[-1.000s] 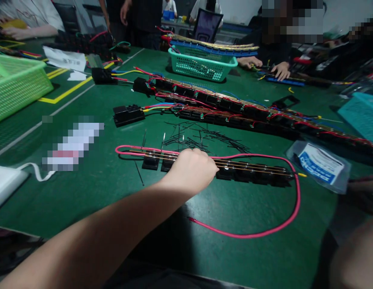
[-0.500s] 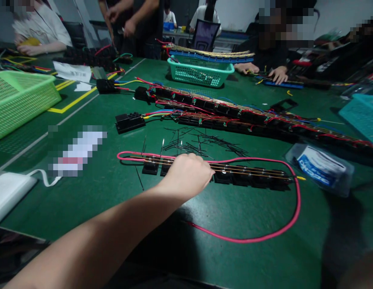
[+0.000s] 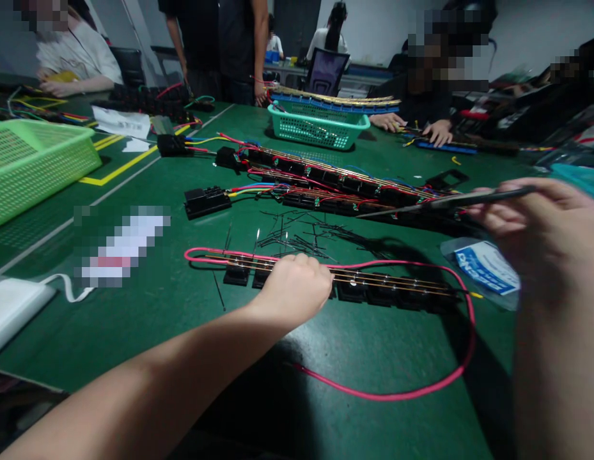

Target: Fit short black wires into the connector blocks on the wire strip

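Observation:
My left hand (image 3: 299, 284) is closed over the middle of a strip of black blocks (image 3: 380, 291) with brass-coloured rods along its top. What lies under the fingers is hidden. A thick pink-red cable (image 3: 416, 394) runs along the strip, loops past its right end and curves back to the near side. At the right, my right hand (image 3: 531, 217) is raised above the table, closed round a slim dark tool (image 3: 440, 202) with a long pointed tip aimed left. Its exact kind is unclear. Several loose thin black cable ties (image 3: 301, 239) lie just behind the strip.
Longer wired strips (image 3: 344, 176) lie across the table behind. A teal basket (image 3: 320, 131) stands beyond them, a green basket (image 3: 38, 160) at the left. A clear plastic bag (image 3: 491, 268) is under my right arm. A co-worker's hands (image 3: 438, 132) are at the far right.
My right hand has come into view from the right, holding the pointed tool. My left hand stays on the strip. The standing person behind has lowered their arms.

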